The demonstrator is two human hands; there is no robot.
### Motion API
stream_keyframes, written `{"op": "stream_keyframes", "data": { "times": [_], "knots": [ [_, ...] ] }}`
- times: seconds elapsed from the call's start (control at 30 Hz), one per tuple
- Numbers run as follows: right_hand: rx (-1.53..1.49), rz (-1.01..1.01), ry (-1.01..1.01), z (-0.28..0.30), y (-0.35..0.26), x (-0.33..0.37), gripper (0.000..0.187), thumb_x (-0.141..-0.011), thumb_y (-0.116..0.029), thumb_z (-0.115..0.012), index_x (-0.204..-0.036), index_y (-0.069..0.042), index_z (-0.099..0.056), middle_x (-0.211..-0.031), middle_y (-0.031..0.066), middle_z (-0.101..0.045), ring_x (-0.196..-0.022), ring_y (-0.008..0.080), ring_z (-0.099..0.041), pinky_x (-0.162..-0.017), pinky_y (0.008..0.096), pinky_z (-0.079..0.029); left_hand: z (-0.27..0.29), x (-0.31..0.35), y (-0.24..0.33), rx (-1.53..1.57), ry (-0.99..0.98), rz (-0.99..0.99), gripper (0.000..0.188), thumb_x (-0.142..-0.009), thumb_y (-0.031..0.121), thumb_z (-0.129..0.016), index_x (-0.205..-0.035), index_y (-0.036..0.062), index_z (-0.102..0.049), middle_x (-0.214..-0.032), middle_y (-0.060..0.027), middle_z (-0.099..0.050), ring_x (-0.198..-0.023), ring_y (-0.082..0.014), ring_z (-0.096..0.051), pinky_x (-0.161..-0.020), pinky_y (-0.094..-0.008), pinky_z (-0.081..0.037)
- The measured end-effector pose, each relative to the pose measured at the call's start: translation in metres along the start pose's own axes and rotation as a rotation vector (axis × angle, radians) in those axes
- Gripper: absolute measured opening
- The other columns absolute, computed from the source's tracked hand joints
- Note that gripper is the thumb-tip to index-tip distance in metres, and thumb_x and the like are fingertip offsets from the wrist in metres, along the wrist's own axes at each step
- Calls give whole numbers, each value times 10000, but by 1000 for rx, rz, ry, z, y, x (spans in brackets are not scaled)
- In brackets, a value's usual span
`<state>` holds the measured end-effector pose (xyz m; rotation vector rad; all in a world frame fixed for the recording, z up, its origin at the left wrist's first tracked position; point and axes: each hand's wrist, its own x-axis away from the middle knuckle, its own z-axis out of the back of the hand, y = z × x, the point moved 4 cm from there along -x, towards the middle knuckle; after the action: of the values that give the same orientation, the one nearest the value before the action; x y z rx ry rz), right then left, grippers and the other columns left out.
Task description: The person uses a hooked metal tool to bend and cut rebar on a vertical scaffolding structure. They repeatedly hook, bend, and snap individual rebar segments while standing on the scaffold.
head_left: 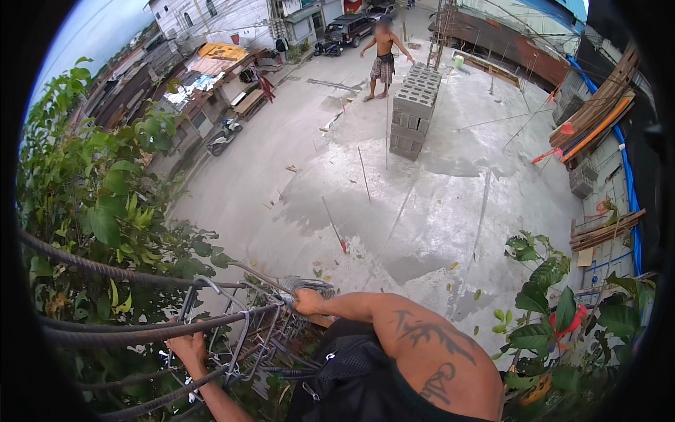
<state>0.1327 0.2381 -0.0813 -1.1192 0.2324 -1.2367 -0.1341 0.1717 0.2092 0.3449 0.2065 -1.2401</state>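
Note:
Thick ribbed steel rebars [144,333] run from the left edge toward the middle, forming a column cage. Square bent-steel stirrups [242,337] are bunched round them. My left hand [188,347] is closed at the outer stirrups, below a rebar, its fingertips partly hidden by the steel. Reaching across from the right, my right hand [308,302] is closed round the end of a thin steel rod [264,276], where silvery tie wire [287,298] is wound. Beside that hand, a loose bundle of wire [320,287] lies against the cage.
Far below, a person [384,60] stands beside stacked hollow blocks [415,105] on a concrete slab [436,225]. Thin rods [364,174] stick up from it. Leafy branches [105,218] crowd the left; more leaves [545,302] are at right. Lumber [598,112] leans at far right.

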Motion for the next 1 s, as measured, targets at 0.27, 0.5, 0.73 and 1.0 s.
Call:
{"op": "stream_keyframes", "data": {
  "times": [0.27, 0.5, 0.73, 1.0],
  "knots": [
    [-44, -150, 118, 6, -6, 1, 358, -748, -293, -631, -987, -28, -599, -931, 200, -662, -902, 377, -638, -774, 479, -504, -6, -1, -7, 6, -77, 20, 645, -717, 313, -698, -1184, -69, -472, -1182, -272, -495, -1117, -416, -450, -979, -483, -279],
    [-230, -226, 66, 7, -3, -2, 382, -785, -346, -622, -999, -30, -612, -961, 208, -655, -939, 371, -631, -787, 467, -503, -9, -1, -11, 16, 27, -76, 587, -737, 392, -690, -1091, -34, -497, -1077, -239, -500, -1073, -417, -443, -928, -503, -292],
    [-254, -365, 102, -17, 1, -3, 482, -817, -442, -592, -1038, -15, -633, -978, 213, -654, -927, 359, -630, -812, 448, -489, -8, -4, -13, 18, -87, -5, 672, -717, 337, -709, -1212, -45, -464, -1202, -274, -481, -1177, -429, -408, -987, -517, -265],
    [-438, -222, 49, -3, -15, 63, 362, -846, -379, -599, -950, -32, -590, -763, 156, -615, -746, 303, -602, -683, 417, -450, -1, 0, -12, 134, 22, -105, 595, -785, 284, -680, -1236, -37, -463, -1200, -227, -507, -1140, -379, -455, -973, -484, -313]
  ]
}}
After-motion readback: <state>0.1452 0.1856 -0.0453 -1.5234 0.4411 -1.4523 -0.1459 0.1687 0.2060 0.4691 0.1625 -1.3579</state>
